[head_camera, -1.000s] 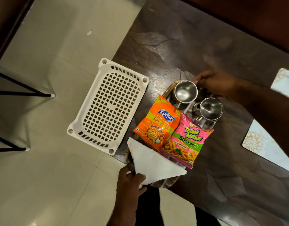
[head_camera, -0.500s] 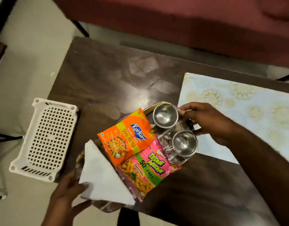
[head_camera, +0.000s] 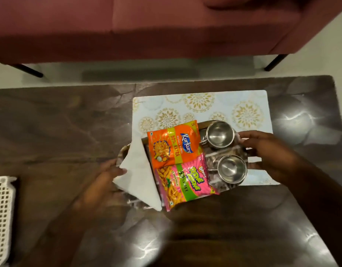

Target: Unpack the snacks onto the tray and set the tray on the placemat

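Observation:
I hold a patterned tray (head_camera: pixel 222 154) by both ends, partly over the pale floral placemat (head_camera: pixel 201 105). My left hand (head_camera: pixel 100 185) grips its left end under a folded white napkin (head_camera: pixel 139 174). My right hand (head_camera: pixel 270 157) grips the right end. On the tray lie an orange Kurkure packet (head_camera: pixel 174 143), a pink snack packet (head_camera: pixel 185 184) and two steel cups (head_camera: pixel 220 134) (head_camera: pixel 231 169). The tray's left half hangs over the dark table (head_camera: pixel 60 128).
A white perforated plastic basket (head_camera: pixel 1 214) sits at the table's left edge. A maroon sofa (head_camera: pixel 147 26) on black legs stands beyond the table's far side. Bright light reflections show on the glossy tabletop.
Both hands have carried the tray to the right, from the table's left corner onto the placemat. The basket has slid to the far left of the view as my head turned.

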The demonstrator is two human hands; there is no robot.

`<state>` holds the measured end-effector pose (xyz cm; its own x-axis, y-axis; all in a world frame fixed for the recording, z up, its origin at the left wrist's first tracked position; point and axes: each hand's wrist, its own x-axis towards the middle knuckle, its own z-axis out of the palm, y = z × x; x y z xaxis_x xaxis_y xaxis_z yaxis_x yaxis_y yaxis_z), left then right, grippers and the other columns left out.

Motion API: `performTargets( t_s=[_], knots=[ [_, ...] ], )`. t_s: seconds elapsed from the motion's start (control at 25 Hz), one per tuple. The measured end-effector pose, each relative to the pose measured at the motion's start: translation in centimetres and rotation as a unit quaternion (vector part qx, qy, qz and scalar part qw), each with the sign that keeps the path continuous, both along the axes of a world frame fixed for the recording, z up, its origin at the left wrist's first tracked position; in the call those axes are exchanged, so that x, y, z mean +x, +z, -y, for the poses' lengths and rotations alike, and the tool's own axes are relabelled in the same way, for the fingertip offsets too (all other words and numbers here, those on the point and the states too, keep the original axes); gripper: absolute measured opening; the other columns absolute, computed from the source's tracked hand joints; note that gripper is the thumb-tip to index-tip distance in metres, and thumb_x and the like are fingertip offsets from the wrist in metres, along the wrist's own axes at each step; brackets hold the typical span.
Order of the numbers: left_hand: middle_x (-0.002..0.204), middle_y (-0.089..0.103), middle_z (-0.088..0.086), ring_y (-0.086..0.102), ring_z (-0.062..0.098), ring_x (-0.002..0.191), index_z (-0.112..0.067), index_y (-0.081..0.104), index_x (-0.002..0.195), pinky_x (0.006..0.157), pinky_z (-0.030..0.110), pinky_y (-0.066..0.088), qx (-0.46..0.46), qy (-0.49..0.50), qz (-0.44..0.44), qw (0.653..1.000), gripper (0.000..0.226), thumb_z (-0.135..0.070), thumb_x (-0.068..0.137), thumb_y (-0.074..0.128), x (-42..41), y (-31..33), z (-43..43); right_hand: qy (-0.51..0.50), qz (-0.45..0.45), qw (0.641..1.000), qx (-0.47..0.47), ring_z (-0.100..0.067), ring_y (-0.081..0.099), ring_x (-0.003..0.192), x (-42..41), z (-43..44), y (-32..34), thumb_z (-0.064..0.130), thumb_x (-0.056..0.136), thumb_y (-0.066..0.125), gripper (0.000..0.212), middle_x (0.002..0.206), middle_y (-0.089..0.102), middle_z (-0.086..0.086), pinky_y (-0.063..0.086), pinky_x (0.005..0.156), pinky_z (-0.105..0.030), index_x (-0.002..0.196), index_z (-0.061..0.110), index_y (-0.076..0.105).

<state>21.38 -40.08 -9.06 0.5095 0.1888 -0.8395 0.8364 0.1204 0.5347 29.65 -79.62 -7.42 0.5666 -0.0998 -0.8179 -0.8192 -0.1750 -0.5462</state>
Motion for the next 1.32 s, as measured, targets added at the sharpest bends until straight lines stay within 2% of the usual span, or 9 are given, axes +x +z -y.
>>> performTargets(
  t_s=[0.16,0.24,0.32,0.52,0.72,0.92,1.04,1.2,1.32],
  knots=[
    [0.120,0.070,0.010,0.066,0.033,0.109,-0.027,0.068,0.116,0.073,0.041,0.059,0.050,-0.048,0.003,0.998,0.034,-0.016,0.084,0.065,5.9,-2.2,3.7,-0.047,-0.008,0.999,0.000,-0.017,0.065,0.076,2.1,3.5,-1.9,0.007,0.093,0.055,0.028,0.086,0.073,0.000,0.053,0.068,-0.037,0.107,0.023,0.073],
    [0.125,0.063,0.009,0.059,0.035,0.116,-0.025,0.065,0.122,0.078,0.044,0.058,0.064,-0.056,0.004,0.996,0.041,-0.017,0.082,0.068,8.3,-2.8,4.8,-0.056,-0.009,0.998,0.003,-0.015,0.063,0.075,3.3,4.3,-2.7,0.006,0.093,0.053,0.031,0.086,0.072,0.001,0.053,0.068,-0.036,0.113,0.022,0.071],
    [0.127,0.059,0.006,0.058,0.032,0.113,-0.026,0.063,0.125,0.085,0.049,0.058,0.075,-0.063,0.001,0.995,0.044,-0.017,0.082,0.069,10.1,-3.0,5.4,-0.067,-0.010,0.998,0.003,-0.013,0.063,0.072,4.1,4.9,-3.2,0.006,0.093,0.053,0.033,0.081,0.072,0.004,0.053,0.068,-0.036,0.116,0.021,0.070],
    [0.115,0.060,0.000,0.060,0.026,0.100,-0.029,0.065,0.117,0.074,0.041,0.058,0.098,-0.073,0.007,0.992,0.038,-0.016,0.081,0.070,11.4,-3.6,6.3,-0.074,-0.017,0.997,0.002,-0.009,0.065,0.064,4.8,5.8,-4.3,0.006,0.092,0.053,0.033,0.078,0.073,0.005,0.054,0.066,-0.035,0.115,0.020,0.072],
    [0.108,0.059,-0.006,0.058,0.019,0.093,-0.029,0.063,0.120,0.070,0.037,0.057,0.112,-0.089,0.008,0.990,0.040,-0.015,0.083,0.070,11.3,-4.1,7.0,-0.078,-0.026,0.997,0.004,-0.010,0.065,0.066,4.1,6.2,-5.3,0.007,0.094,0.053,0.029,0.077,0.072,0.004,0.053,0.064,-0.034,0.108,0.022,0.073],
    [0.110,0.060,-0.004,0.059,0.021,0.097,-0.028,0.064,0.119,0.084,0.047,0.059,0.133,-0.085,0.021,0.987,0.040,-0.014,0.082,0.068,11.7,-4.3,7.3,-0.074,-0.024,0.997,0.012,-0.008,0.065,0.063,3.8,6.2,-6.2,0.007,0.093,0.054,0.026,0.073,0.074,0.006,0.054,0.062,-0.033,0.105,0.022,0.072],
    [0.109,0.060,-0.003,0.059,0.024,0.101,-0.028,0.063,0.121,0.087,0.049,0.059,0.143,-0.095,0.028,0.985,0.039,-0.016,0.083,0.067,11.7,-4.3,7.2,-0.079,-0.005,0.997,0.009,-0.012,0.063,0.070,3.6,6.0,-6.4,0.006,0.094,0.053,0.028,0.083,0.071,0.001,0.054,0.063,-0.034,0.111,0.020,0.069],
    [0.115,0.062,0.000,0.060,0.019,0.096,-0.028,0.063,0.113,0.087,0.047,0.059,0.138,-0.108,0.050,0.983,0.029,-0.017,0.086,0.067,12.0,-4.5,6.8,-0.094,0.030,0.995,-0.016,-0.017,0.066,0.083,3.3,5.7,-6.6,0.012,0.095,0.059,0.025,0.094,0.072,-0.002,0.054,0.063,-0.033,0.114,0.024,0.070],
    [0.128,0.061,0.008,0.061,0.024,0.105,-0.017,0.059,0.131,0.090,0.040,0.054,0.182,-0.186,0.066,0.963,0.041,-0.024,0.091,0.067,11.9,-4.0,5.8,-0.045,0.064,0.987,-0.143,-0.022,0.067,0.092,2.6,5.7,-6.6,0.017,0.092,0.065,0.037,0.116,0.072,-0.010,0.054,0.070,-0.032,0.128,0.024,0.066]
  ],
)
